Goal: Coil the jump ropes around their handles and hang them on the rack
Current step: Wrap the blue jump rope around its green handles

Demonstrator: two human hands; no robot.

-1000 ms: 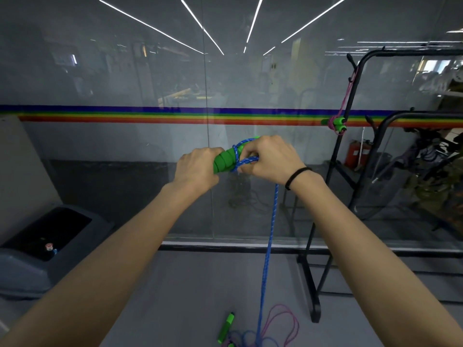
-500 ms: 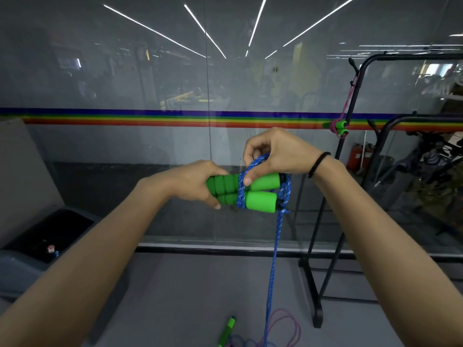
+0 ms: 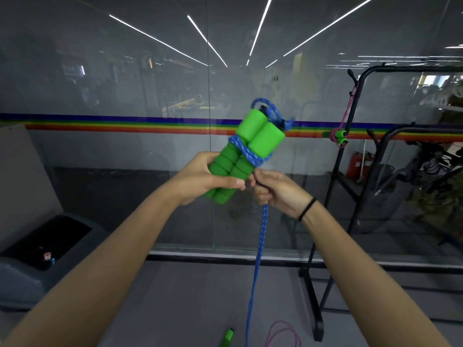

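Mostly handles [image 3: 260, 144] jut above left hand [image 3: 200, 176], rope [image 3: 260, 234] below right hand [image 3: 278, 191].

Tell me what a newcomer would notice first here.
Bright green handles stand out at centre, gripped in the left hand, blue rope wound round them. The right hand grips the rope just below. A black rack at right carries a pink rope.

Grey floor [image 3: 175, 309] bears the black rack [image 3: 316, 321]. Just left of the rack's foot lies a pink rope [image 3: 280, 321] loop; further left, the blue rope [image 3: 253, 291] comes down, then a loose green handle [image 3: 228, 336]. A grey bin [image 3: 30, 284] stands far left of the rack.
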